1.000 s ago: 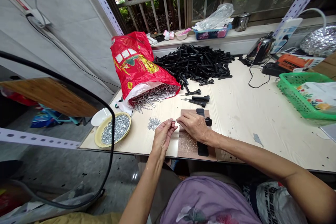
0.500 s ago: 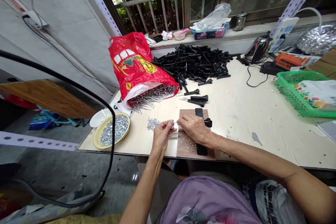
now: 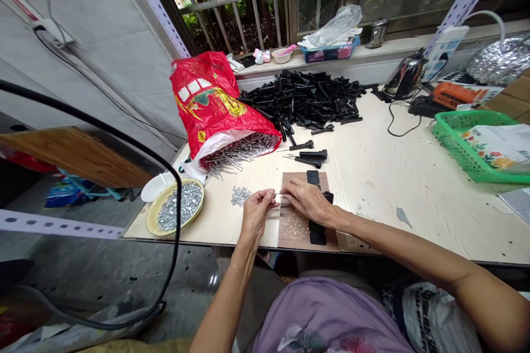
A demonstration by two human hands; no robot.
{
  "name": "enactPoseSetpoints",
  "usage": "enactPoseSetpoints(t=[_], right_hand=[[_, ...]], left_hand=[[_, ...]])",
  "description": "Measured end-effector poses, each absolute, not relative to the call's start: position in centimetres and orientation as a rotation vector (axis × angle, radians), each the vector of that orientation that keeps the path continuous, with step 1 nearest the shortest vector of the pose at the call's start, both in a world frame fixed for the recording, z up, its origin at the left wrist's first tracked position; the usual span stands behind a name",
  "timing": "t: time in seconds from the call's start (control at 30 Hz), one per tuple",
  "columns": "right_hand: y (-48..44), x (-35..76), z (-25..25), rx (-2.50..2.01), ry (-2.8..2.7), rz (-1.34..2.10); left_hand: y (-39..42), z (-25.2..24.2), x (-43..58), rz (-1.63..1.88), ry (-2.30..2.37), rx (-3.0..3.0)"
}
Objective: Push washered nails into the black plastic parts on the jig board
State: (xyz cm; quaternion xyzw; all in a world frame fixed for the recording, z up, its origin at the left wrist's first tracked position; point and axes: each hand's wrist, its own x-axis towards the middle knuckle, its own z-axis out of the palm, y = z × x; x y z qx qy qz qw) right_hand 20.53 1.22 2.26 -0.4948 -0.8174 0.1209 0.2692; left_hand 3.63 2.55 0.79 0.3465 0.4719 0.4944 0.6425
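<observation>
My left hand [image 3: 256, 210] pinches the end of a thin metal pin [image 3: 277, 194] between thumb and fingertips. Over a brown board [image 3: 293, 234], my right hand [image 3: 308, 198] is closed round a black plastic piece [image 3: 329, 197], whose head shows past the palm; the rest is hidden. The pin spans the short gap between both hands. A small heap of tiny metal parts [image 3: 240, 196] lies left of my left hand. Black pads [image 3: 318, 234] run along the board. Beyond it lie several black pieces with pins [image 3: 310, 157].
A red bag [image 3: 211, 105] spills metal pins [image 3: 232, 157] onto the table. Behind is a big pile of black plastic pieces [image 3: 308, 96]. A yellow bowl [image 3: 202, 207] of small metal parts stands at the left edge. A green basket [image 3: 459, 151] sits right. A black cable [image 3: 178, 215] hangs in front.
Both hands keep nearly the same place and grip, with the pin still between them. The whole view has shifted very slightly.
</observation>
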Motion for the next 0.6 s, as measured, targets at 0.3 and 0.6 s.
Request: enactPoseSetpoints(t=[0.3, 0.6], right_hand=[[1.04, 21.21, 2.29, -1.393, -2.223, 0.28], [1.12, 21.33, 1.72, -1.238, -2.32, -0.238]], left_hand=[[2.66, 1.21, 3.88, 1.092, 1.098, 0.867], [3.09, 1.19, 3.69, 0.945, 1.037, 0.812]])
